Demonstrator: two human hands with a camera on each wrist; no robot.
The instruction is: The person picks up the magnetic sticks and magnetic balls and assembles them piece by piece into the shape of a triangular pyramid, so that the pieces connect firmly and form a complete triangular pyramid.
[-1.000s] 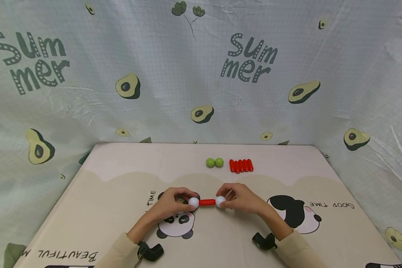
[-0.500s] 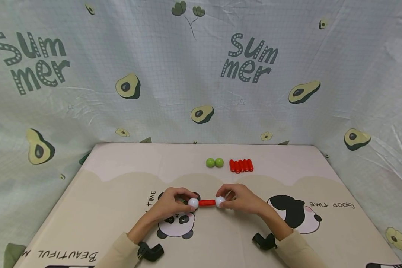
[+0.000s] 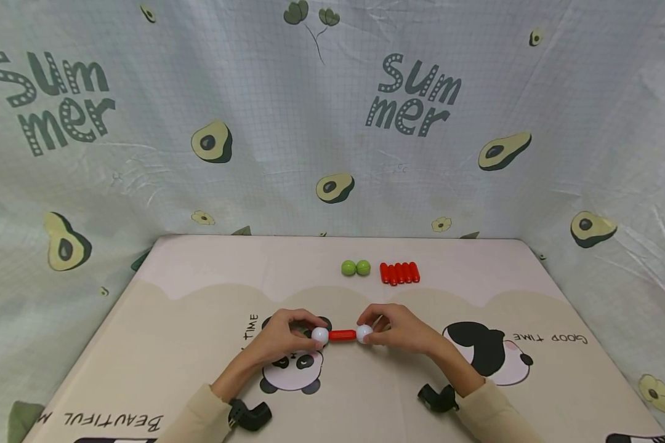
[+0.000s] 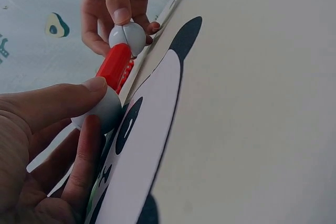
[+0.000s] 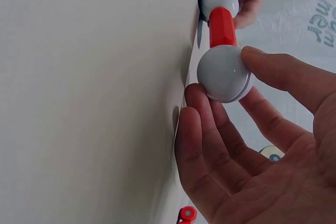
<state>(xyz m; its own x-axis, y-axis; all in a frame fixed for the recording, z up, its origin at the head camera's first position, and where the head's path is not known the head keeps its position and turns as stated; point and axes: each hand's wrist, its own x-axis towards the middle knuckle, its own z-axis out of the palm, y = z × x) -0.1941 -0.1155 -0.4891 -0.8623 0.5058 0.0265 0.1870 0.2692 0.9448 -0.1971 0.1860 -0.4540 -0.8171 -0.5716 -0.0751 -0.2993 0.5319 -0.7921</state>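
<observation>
Head view is showing both hands meeting over the middle of the bench [image 3: 199, 289], carrying a red rod [image 3: 342, 335] with a white ball at each end, just above the panda print [image 3: 290, 372]. The left hand [image 3: 282, 337] is pinching the left ball [image 3: 319, 335]: in the left wrist view its thumb is lying over the ball's top and a finger is pressing from below, a narrow grip closed on the ball, with the other fingers loosely curled behind. The right hand [image 3: 401, 329] is pinching the right ball [image 3: 364, 333]; in the right wrist view the thumb is pressing one side and the fingertips [image 5: 194, 98] are cupping the other, the remaining fingers lying relaxed and half open beneath it. The rod is lying level between the two balls, touching both. Farther back on the bench, well apart from the hands, two green balls [image 3: 356, 267] are sitting side by side, just beside a row of red rods [image 3: 399, 272].
</observation>
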